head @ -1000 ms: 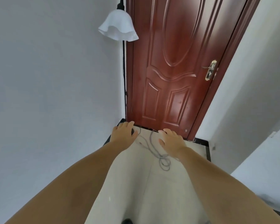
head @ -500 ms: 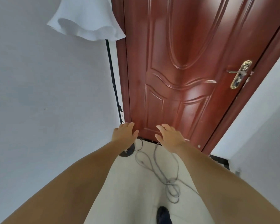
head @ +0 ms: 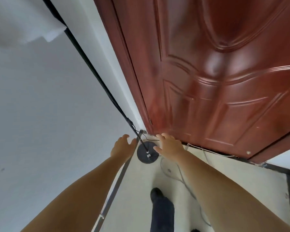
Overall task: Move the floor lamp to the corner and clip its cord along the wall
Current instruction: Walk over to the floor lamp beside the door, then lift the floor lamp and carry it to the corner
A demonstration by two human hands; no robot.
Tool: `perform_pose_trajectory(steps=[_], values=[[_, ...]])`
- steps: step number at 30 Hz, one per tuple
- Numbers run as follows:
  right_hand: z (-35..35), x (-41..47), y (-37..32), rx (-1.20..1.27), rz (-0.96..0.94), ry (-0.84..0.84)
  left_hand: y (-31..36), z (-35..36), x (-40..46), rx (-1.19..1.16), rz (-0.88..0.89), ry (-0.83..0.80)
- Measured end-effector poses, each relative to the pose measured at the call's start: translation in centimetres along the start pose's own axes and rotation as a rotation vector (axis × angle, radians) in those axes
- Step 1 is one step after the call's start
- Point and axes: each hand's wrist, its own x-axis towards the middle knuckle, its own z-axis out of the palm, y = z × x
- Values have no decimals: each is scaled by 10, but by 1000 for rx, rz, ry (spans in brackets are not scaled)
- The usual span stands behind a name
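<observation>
- The left hand (head: 122, 145) and right hand (head: 168, 145) were both spread and empty, flanking the lamp pole (head: 97, 77), likely to seize it.
- The lamp base (head: 143, 150) sat between them, in the corner beside the door (head: 216, 81).
- The cord (head: 182, 178) lay loose on the floor beneath the right forearm, unclipped.

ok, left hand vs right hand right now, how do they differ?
The left hand hangs in front of the grey wall, left of the lamp pole; the right hand is right of it, by the door's bottom edge, partly over the round lamp base. Both are open with spread fingers, holding nothing.
</observation>
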Motion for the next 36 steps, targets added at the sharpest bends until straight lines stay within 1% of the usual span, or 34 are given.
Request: perform_pose_trajectory(steps=[3, 5, 8, 11, 14, 16, 18, 21, 22, 24, 26, 28, 29, 31, 34, 36], values=[[19, 55, 5, 56, 19, -4, -3, 10, 54, -94, -59, -24], [36, 98, 10, 101, 51, -2, -11, 21, 93, -156, -129, -38], [69, 150, 18, 150, 92, -19, -21, 41, 144, -291, -253, -38], [106, 187, 36, 174, 136, -58, -22, 72, 185, -450, -312, -49], [137, 220, 56, 177, 192, -141, -17, 104, 222, -683, -324, 27], [154, 239, 64, 188, 210, -165, -15, 116, 243, -836, -398, 125], [168, 257, 65, 209, 213, -144, -20, 123, 258, -896, -497, 211], [181, 277, 59, 267, 135, -32, -29, 126, 254, -948, -578, 228], [184, 282, 55, 296, 84, -42, -30, 124, 247, -970, -594, 223], [191, 285, 44, 273, -31, -129, -31, 117, 228, -1045, -603, 181], [197, 284, 36, 239, -63, -173, -30, 107, 214, -1159, -546, 113], [196, 282, 36, 182, 9, -194, -27, 92, 207, -1234, -457, 108], [195, 280, 41, 127, 48, -203, -28, 82, 207, -1229, -422, 150], [191, 277, 59, 57, 172, -221, -35, 56, 213, -1209, -358, 298], [181, 275, 98, 59, 489, -256, -55, 16, 228, -1202, -282, 549], [172, 279, 118, 78, 640, -257, -67, 4, 233, -1105, -234, 604]])
